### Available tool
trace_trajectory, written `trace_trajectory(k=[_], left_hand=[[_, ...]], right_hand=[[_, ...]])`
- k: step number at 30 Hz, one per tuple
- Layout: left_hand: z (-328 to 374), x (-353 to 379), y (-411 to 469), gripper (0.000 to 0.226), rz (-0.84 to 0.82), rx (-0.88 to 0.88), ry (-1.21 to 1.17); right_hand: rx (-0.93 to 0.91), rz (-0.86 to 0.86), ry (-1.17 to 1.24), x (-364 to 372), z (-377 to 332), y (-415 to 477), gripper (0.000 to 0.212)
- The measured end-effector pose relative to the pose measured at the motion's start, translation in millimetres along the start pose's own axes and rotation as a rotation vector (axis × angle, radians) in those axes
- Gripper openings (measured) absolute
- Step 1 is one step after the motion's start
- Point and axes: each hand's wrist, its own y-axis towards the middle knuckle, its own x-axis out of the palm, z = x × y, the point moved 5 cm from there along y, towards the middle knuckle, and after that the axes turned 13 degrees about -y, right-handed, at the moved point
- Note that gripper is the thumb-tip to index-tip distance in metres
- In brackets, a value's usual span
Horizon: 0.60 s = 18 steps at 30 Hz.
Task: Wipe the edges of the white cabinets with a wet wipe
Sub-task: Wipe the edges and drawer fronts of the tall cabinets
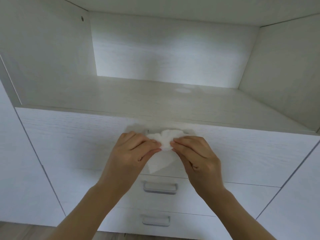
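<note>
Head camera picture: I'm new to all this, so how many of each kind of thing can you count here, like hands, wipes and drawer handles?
Hands: 2, left hand and right hand
Wipes: 1, the wet wipe, pinched by both hands
Drawer handles in plain view: 2, upper handle and lower handle
Total: 5
</note>
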Motion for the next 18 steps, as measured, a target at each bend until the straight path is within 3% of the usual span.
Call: trace_trajectory(k=[5,12,18], left_hand=[[-2,0,-37,0.022,-0.083,-0.004,0.025],[-23,40,-115,0.027,-0.212,-0.185,0.031],[-35,61,-147,0.033,-0.254,-0.296,0.013]], right_hand=[[-0.078,-0.096,-0.008,7,-10,-35,0.016],[0.011,-0.277,-0.049,53,-8,-116,0.012],[0.15,-0.306,-0.047,67,-6,-143,0.02]])
